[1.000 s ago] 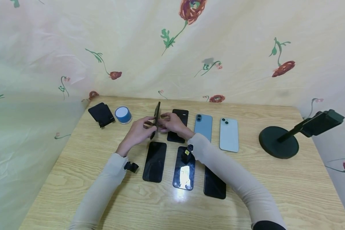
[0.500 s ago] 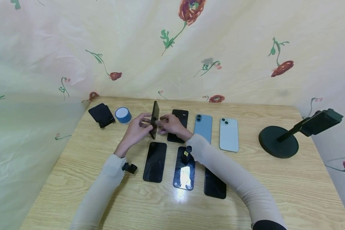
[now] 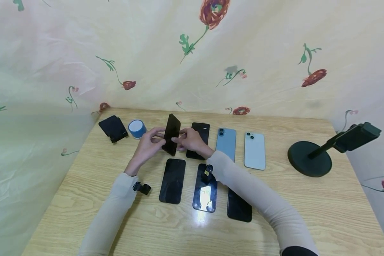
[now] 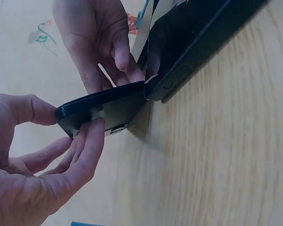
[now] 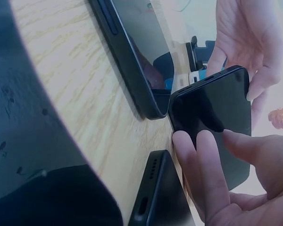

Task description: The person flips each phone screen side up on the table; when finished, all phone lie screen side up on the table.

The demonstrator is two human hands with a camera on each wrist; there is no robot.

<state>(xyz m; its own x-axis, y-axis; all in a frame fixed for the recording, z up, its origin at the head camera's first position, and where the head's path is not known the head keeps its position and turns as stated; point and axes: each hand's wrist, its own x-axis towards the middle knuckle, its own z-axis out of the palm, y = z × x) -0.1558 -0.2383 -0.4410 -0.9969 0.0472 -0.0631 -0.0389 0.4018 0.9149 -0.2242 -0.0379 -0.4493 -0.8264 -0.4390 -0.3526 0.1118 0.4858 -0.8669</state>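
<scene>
My left hand [image 3: 149, 142] pinches a black phone [image 3: 171, 129] at its edges, thumb on the near side. The phone stands tilted up off the tabletop, its dark screen turned toward my right hand. In the left wrist view, left fingertips [image 4: 96, 123] lie against its back. On the screen side is my right hand [image 3: 192, 139], loosely bent, with a fingertip right at the glass; two of its fingertips [image 5: 206, 136] overlap the phone's lower part in the right wrist view. Just in front lies another black phone [image 3: 172, 181], face up.
Behind my right hand lies a black phone [image 3: 201, 131], then a blue phone [image 3: 226, 142] and a pale blue phone [image 3: 255, 151]. Two dark phones [image 3: 204, 202] [image 3: 239, 206] lie nearer. A blue-and-white round container [image 3: 137, 128] and black folded item [image 3: 113, 128] sit left, a black stand [image 3: 309, 159] right.
The held phone has turned from nearly edge-on so that more of its screen faces the head camera. My left hand has shifted slightly left; my right fingertip has come over the screen.
</scene>
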